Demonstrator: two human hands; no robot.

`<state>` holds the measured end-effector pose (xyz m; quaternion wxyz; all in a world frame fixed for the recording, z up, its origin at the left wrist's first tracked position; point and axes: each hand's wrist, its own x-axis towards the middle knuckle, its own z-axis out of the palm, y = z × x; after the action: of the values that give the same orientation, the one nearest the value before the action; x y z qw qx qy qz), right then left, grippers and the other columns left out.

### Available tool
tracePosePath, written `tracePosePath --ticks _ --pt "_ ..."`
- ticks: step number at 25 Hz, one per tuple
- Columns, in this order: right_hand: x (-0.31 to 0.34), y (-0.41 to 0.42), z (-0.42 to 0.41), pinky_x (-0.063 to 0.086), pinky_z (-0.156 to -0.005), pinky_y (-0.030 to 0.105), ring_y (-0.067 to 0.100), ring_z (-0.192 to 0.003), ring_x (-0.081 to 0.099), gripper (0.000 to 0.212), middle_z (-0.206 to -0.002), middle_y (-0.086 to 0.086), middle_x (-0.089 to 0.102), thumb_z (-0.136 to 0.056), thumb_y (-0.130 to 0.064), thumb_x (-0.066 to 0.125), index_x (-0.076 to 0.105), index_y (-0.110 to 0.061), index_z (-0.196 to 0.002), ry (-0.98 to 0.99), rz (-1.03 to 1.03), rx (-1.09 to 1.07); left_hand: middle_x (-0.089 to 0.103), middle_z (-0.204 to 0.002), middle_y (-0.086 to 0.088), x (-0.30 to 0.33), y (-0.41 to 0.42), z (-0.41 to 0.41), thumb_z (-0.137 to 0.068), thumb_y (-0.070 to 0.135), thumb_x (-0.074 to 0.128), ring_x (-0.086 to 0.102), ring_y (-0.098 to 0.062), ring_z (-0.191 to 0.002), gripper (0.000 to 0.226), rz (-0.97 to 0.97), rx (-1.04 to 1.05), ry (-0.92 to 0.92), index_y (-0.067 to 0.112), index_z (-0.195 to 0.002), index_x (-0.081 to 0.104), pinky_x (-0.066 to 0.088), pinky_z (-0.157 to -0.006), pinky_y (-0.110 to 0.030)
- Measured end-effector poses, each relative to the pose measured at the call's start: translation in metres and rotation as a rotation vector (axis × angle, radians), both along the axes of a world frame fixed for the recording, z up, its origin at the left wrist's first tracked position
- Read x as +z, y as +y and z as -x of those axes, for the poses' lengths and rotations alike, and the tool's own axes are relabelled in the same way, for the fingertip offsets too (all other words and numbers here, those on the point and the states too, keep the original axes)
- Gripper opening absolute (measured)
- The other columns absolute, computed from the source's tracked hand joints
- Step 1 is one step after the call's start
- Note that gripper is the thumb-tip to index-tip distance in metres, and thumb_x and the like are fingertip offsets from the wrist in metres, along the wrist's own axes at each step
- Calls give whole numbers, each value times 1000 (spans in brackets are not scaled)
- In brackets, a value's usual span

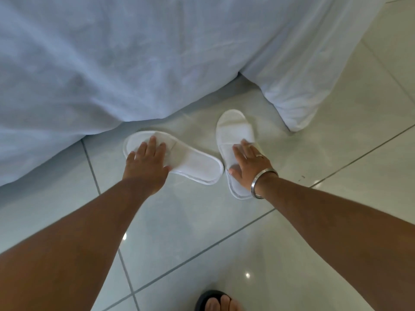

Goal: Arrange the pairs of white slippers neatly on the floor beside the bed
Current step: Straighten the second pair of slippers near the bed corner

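Note:
Two white open-toe slippers lie on the tiled floor just in front of the bed. The left slipper [193, 163] lies slanted, toe toward the bed at the left, heel to the right. The right slipper [233, 133] points away from me, toe near the hanging sheet. My left hand [147, 159] rests flat on the left slipper's strap with fingers spread. My right hand [250, 163], with a ring and a metal bangle, lies flat on the right slipper's middle, covering part of its sole. The two heels nearly touch.
The bed's white sheet [134, 63] fills the upper left, and a fold of it [294, 104] hangs to the floor right of the slippers. Glossy pale floor tiles [202, 232] spread around. My foot in a dark sandal [219, 301] shows at the bottom edge.

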<state>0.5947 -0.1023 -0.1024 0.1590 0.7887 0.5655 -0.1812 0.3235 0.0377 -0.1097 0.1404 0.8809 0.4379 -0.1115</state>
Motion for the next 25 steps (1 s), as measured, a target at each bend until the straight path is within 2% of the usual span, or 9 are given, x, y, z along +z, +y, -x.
tracePosePath --ticks 4,7,9,12,14,17,19,21,25 --pt "7 -26 8 31 -109 44 34 -142 16 75 -160 13 -4 -93 -57 29 0 -21 -151 -40 11 -107 21 -162 -18 5 -15 11 -93 46 54 31 -40 -142 70 -49 -11 -3 13 -150 28 37 -109 -59" --pt "10 -40 15 37 -99 46 39 -131 32 78 -153 22 18 -90 -61 32 6 -18 -150 -129 26 -152 30 -156 -20 12 -26 23 -90 55 54 45 -43 -129 73 -60 0 78 13 -145 33 43 -98 -56" --pt "13 -37 16 41 -90 44 39 -117 43 77 -137 22 37 -88 -63 34 16 -17 -148 -164 4 -157 43 -142 -22 19 -30 31 -86 66 49 54 -41 -113 77 -106 -19 153 12 -139 37 47 -87 -52" --pt "20 -30 1 43 -84 44 39 -109 48 65 -128 21 46 -89 -57 36 32 -19 -142 -206 -70 -85 57 -118 -21 30 -31 39 -80 76 43 59 -38 -95 85 -171 -83 219 9 -132 45 46 -77 -46" --pt "22 -35 -20 40 -95 47 41 -121 41 65 -141 21 36 -89 -55 39 29 -21 -144 -201 -71 -86 56 -119 -20 30 -27 45 -81 74 47 58 -38 -102 79 -145 -138 137 13 -130 49 48 -82 -48" --pt "16 -51 -35 17 -113 50 41 -140 16 74 -158 19 9 -89 -60 29 9 -25 -150 -127 75 -96 31 -154 -19 20 -20 51 -87 57 57 39 -43 -134 71 43 -166 -13 24 -147 37 43 -102 -57" --pt "15 -62 -21 32 -103 50 43 -127 39 80 -147 27 30 -84 -67 23 17 -22 -149 -153 64 -10 17 -161 -16 14 -19 48 -92 51 54 38 -44 -134 69 83 -98 -14 27 -152 28 43 -102 -56" --pt "23 -71 5 43 -80 45 40 -95 57 85 -116 24 55 -78 -72 25 34 -19 -143 -144 -13 101 19 -159 -16 10 -17 41 -92 51 52 44 -44 -127 67 5 -47 -7 28 -150 28 44 -98 -55" --pt "21 -89 53 42 -72 41 32 -75 56 85 -93 13 59 -74 -72 44 45 -14 -136 -10 -140 396 30 -151 -16 12 -2 18 -91 58 48 36 -39 -133 66 -67 -41 23 31 -148 28 34 -105 -54"
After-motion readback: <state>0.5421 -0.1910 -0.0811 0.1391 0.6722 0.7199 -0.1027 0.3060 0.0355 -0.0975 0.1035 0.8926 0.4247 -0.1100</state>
